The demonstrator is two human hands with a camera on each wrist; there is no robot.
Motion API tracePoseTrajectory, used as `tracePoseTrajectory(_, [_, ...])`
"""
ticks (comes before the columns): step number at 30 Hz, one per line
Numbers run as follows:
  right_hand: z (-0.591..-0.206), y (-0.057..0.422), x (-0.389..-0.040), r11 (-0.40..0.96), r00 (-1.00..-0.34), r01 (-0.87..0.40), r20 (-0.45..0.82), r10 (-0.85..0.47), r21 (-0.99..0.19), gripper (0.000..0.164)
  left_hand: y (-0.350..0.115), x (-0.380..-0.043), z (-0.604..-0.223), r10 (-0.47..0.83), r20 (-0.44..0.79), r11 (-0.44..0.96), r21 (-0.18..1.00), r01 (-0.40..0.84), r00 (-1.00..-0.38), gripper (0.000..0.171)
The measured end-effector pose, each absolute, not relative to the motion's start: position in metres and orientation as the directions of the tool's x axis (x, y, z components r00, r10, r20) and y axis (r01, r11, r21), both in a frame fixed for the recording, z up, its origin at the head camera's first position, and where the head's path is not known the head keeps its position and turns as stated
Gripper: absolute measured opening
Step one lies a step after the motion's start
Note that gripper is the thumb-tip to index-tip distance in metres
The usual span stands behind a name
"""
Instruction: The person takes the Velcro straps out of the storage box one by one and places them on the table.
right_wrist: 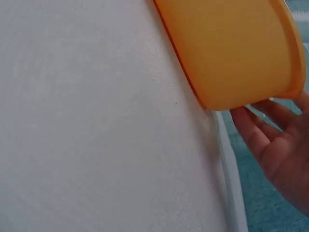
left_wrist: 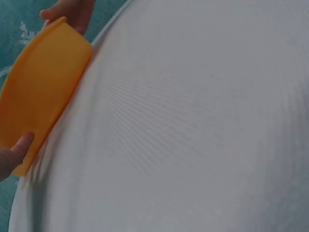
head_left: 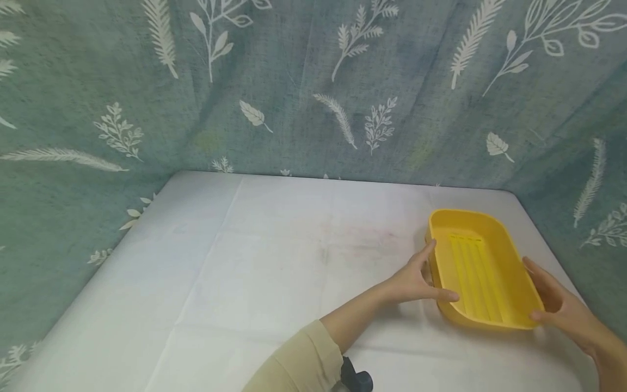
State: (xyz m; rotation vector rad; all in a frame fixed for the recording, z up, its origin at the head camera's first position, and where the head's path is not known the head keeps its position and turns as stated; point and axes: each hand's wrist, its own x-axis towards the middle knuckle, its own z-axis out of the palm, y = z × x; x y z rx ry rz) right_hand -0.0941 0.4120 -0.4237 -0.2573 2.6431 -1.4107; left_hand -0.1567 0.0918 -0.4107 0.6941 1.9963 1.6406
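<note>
A yellow plastic basket (head_left: 509, 272), with long slots in its floor, sits at the right side of the white-covered table. My left hand (head_left: 411, 280) grips its left wall, thumb over the near rim and fingers along the outside. On the opposite side, my right hand (head_left: 563, 305) holds the right wall near the front corner, its thumb at the rim. The left wrist view shows the basket's outer wall (left_wrist: 48, 77) between both hands. In the right wrist view, the right hand's fingertips (right_wrist: 241, 116) touch the basket's lower edge; part of that hand is cut off.
The white tablecloth (head_left: 274, 261) has creases and faint stains. Green leaf-patterned fabric (head_left: 303, 87) hangs behind the table and along both sides. A small black object (head_left: 360, 379) shows beside the left sleeve at the bottom.
</note>
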Motion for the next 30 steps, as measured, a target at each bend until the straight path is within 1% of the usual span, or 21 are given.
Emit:
tracePoseTrajectory(6, [-0.430,0.420,-0.096,0.350,-0.965,-0.086,-0.010,-0.262,-0.933,0.086,0.097,-0.157,-0.419,0.596,-0.027,0.129,0.990,0.062,-0.802,0.094])
tracePoseTrajectory(11, [-0.435,0.419,-0.097,0.272,-0.969,-0.024,-0.044,-0.243,-0.962,0.079,0.100,-0.156,-0.424,0.596,-0.022,0.115,0.992,0.058,-0.803,0.097])
tracePoseTrajectory(14, [-0.436,0.419,-0.097,0.234,-0.967,-0.018,-0.042,-0.252,-0.972,0.079,0.101,-0.154,-0.426,0.588,-0.026,0.111,0.993,0.049,-0.808,0.100])
tracePoseTrajectory(17, [-0.438,0.419,-0.095,0.239,-0.964,-0.046,-0.020,-0.265,-0.970,0.080,0.103,-0.153,-0.427,0.580,-0.034,0.115,0.993,0.040,-0.814,0.102])
tracePoseTrajectory(21, [-0.440,0.419,-0.095,0.334,-0.974,-0.028,-0.049,-0.219,-0.942,0.080,0.103,-0.152,-0.430,0.583,-0.042,0.119,0.992,0.034,-0.812,0.102])
tracePoseTrajectory(23, [-0.440,0.419,-0.095,0.334,-0.978,-0.002,-0.068,-0.196,-0.943,0.080,0.102,-0.152,-0.429,0.587,-0.046,0.117,0.993,0.029,-0.808,0.102])
tracePoseTrajectory(26, [-0.440,0.416,-0.095,0.286,-0.977,0.010,-0.070,-0.201,-0.958,0.081,0.098,-0.152,-0.430,0.590,-0.057,0.110,0.994,0.010,-0.806,0.101])
tracePoseTrajectory(30, [-0.438,0.409,-0.097,0.196,-0.968,-0.003,-0.047,-0.247,-0.981,0.082,0.090,-0.154,-0.432,0.587,-0.064,0.093,0.996,-0.011,-0.807,0.100])
